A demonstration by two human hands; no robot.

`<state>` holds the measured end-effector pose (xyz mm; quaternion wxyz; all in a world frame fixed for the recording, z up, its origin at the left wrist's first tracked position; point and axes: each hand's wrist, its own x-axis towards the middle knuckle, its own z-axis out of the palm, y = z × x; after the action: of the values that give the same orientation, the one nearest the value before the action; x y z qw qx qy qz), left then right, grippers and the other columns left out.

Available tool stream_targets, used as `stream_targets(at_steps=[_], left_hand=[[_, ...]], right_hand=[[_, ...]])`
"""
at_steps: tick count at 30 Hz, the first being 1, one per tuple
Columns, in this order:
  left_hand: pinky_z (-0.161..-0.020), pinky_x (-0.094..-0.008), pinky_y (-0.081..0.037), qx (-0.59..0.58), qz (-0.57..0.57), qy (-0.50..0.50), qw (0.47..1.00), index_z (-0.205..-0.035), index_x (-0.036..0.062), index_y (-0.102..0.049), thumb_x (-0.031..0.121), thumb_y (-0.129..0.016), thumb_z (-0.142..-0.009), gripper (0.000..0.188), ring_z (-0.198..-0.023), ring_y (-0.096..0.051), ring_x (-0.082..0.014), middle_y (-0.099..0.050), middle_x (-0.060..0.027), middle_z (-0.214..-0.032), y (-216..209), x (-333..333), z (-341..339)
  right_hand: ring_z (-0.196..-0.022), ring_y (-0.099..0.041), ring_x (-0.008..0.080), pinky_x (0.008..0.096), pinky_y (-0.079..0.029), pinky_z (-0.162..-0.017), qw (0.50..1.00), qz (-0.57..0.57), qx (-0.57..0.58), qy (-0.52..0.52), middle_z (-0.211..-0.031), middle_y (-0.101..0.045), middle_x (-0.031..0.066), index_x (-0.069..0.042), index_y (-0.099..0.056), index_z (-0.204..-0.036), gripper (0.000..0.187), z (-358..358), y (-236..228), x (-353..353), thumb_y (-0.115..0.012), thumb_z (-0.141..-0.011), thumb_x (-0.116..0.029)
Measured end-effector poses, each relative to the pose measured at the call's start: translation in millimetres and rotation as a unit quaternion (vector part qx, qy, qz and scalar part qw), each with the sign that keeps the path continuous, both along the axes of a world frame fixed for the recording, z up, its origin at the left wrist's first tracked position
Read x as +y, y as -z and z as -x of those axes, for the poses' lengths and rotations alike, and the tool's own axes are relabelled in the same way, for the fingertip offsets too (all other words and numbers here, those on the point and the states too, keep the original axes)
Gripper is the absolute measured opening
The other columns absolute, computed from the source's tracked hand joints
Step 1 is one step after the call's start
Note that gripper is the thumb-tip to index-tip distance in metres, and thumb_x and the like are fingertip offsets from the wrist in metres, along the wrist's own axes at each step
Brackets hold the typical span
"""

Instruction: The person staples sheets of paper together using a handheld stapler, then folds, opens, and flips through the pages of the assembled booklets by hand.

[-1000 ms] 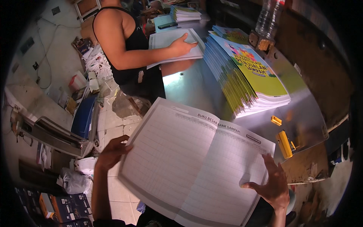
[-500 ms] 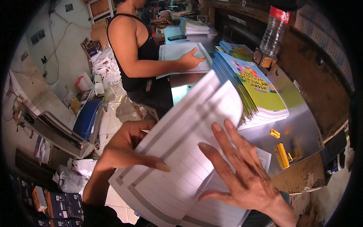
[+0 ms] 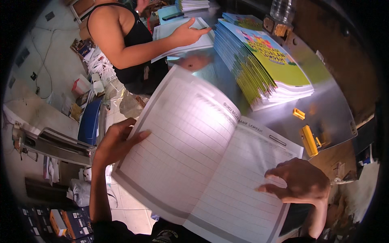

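An open booklet (image 3: 182, 150) with ruled, grey-bordered pages lies spread before me, tilted, its fold running down the middle. My left hand (image 3: 117, 141) grips the booklet's left edge, the thumb on top of the page and the fingers behind it. Over the right-hand page hovers my right hand (image 3: 302, 180), thumb and fingers apart and curved, with nothing visible in it. Whether its fingertips touch the paper I cannot tell. Beyond the booklet's right page, a stack of booklets (image 3: 263, 60) with colourful green and blue covers stands on the metal table.
On the metal table (image 3: 328, 117) lie a yellow cutter-like tool (image 3: 309, 139) and a small yellow piece (image 3: 299, 114). A clear bottle (image 3: 282, 10) stands on a wooden block at the back. A person (image 3: 129, 36) stands at the far left beside more pages. Dark boxes (image 3: 79, 222) sit lower left.
The raised leaves have been turned to the left, so the booklet now lies open. My right hand has moved right and down, off the page middle. The left hand has shifted left.
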<state>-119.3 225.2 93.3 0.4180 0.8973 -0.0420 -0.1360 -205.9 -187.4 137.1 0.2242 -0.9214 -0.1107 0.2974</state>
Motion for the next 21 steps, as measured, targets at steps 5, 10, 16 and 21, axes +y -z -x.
stream_targets(at_steps=[5, 10, 16, 21], left_hand=[[-0.114, -0.0457, -0.04, -0.206, -0.15, 0.063, 0.965, -0.152, 0.0092, -0.042, 0.02, -0.073, -0.094, 0.066, -0.141, -0.048, -0.0381, -0.049, -0.0185, -0.152, 35.4, 0.3, 6.9], [-0.123, -0.0449, -0.027, -0.231, -0.103, 0.299, 0.92, -0.154, 0.0123, -0.042, 0.036, -0.069, -0.096, 0.069, -0.151, -0.033, -0.0321, -0.038, -0.015, -0.161, 40.8, -83.0, -8.8], [-0.126, -0.0587, -0.004, -0.26, -0.159, 0.352, 0.885, -0.162, 0.0159, -0.025, 0.083, -0.071, -0.068, 0.125, -0.157, -0.007, -0.0368, -0.016, -0.0168, -0.169, 49.9, -129.9, -17.2], [-0.122, -0.0669, 0.001, -0.262, -0.197, 0.373, 0.868, -0.162, 0.0191, -0.026, 0.092, -0.06, -0.068, 0.124, -0.156, -0.008, -0.042, -0.017, -0.02, -0.168, 74.1, -139.5, -6.6]], right_hand=[[-0.072, -0.067, 0.0324, 0.043, -0.052, -0.071, 0.994, -0.028, -0.086, -0.054, -0.078, -0.069, 0.0144, -0.001, -0.066, -0.087, 0.046, -5.9, 31.1, -7.4, -0.08, -0.085, -0.045], [-0.067, -0.065, 0.0321, 0.042, -0.05, -0.068, 0.997, -0.055, -0.052, -0.017, -0.07, -0.067, 0.0121, -0.003, -0.062, -0.077, 0.047, -13.8, 50.1, -7.2, -0.081, -0.084, -0.045], [-0.062, -0.063, 0.0298, 0.0424, -0.049, -0.065, 0.994, -0.061, -0.091, 0.004, -0.061, -0.062, 0.0103, -0.005, -0.06, -0.071, 0.046, -7.1, 47.7, -11.1, -0.084, -0.08, -0.043], [-0.099, -0.064, 0.0329, 0.0446, -0.05, -0.093, 0.92, 0.021, -0.391, 0.003, -0.106, -0.067, 0.0157, -0.002, -0.063, -0.106, 0.064, 4.2, 59.2, -15.1, -0.091, -0.067, -0.044]])
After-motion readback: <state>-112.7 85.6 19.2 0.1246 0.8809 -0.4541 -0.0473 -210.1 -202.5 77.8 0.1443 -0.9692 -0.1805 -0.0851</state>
